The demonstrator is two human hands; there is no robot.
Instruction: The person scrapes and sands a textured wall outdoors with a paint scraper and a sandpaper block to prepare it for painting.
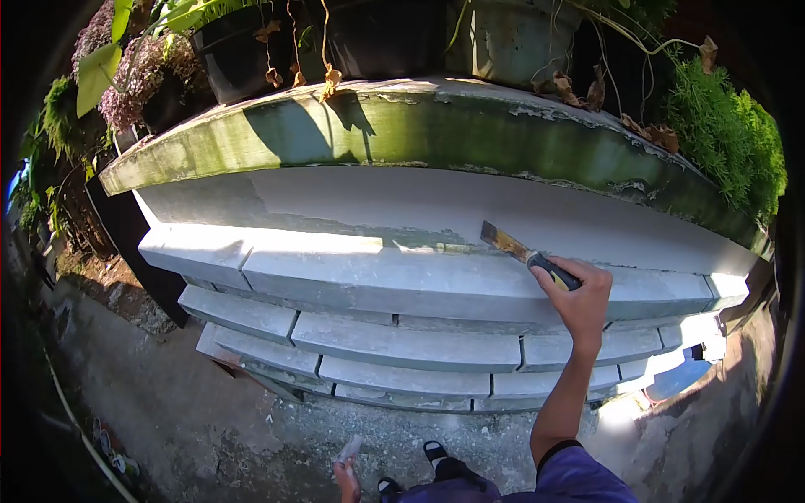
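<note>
My right hand point(583, 302) is closed around the black and yellow handle of a putty knife point(506, 243). Its brown-stained blade points up and left, close to the low wall face point(377, 197) just above the top ledge of blocks point(377, 272). Part of that face is smooth white; a rough grey-green strip runs along its lower left. Low at the bottom edge, my left hand point(345, 482) hangs away from the wall. A small whitish piece point(352, 447) sticks up from its fingers; its kind cannot be made out.
Above the wall juts a mossy, peeling slab point(402, 130) carrying plant pots point(386, 38) and trailing dry stems. Stepped grey blocks point(402, 339) project below. A blue object point(677, 377) lies at lower right. Pale crumbs cover the ground point(293, 436) near my sandalled feet.
</note>
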